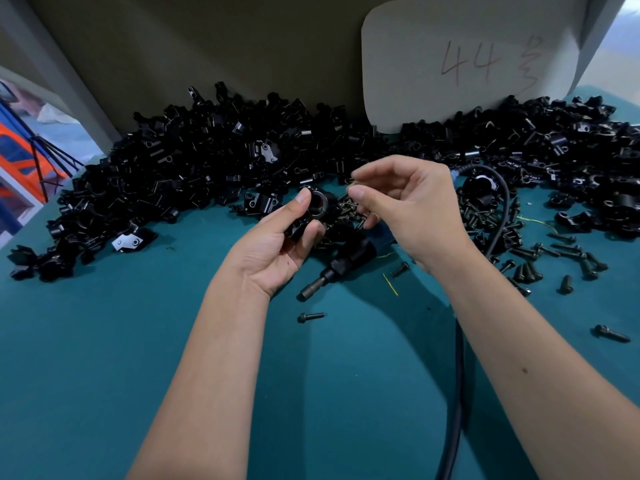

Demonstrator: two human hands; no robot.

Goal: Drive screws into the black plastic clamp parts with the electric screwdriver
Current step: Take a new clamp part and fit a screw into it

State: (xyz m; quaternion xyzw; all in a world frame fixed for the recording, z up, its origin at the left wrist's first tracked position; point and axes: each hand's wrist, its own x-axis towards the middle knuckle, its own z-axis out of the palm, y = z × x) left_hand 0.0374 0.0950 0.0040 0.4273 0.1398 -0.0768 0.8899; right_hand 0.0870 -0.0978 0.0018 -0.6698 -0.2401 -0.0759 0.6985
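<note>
The left hand [277,247] grips a black ring-shaped plastic clamp part [313,211], bore up, while the right hand [412,213] pinches something small, probably a screw, ready to seat it.

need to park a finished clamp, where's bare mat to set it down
Bare green mat lies left of the left hand, below the clamp pile. Also between the forearms, below the electric screwdriver. Crowded: loose screws right of the cable.

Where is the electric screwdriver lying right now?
In the head view, the electric screwdriver lies on the green table, centre, below and between the left hand and right hand, its tip toward the viewer's left.
</note>
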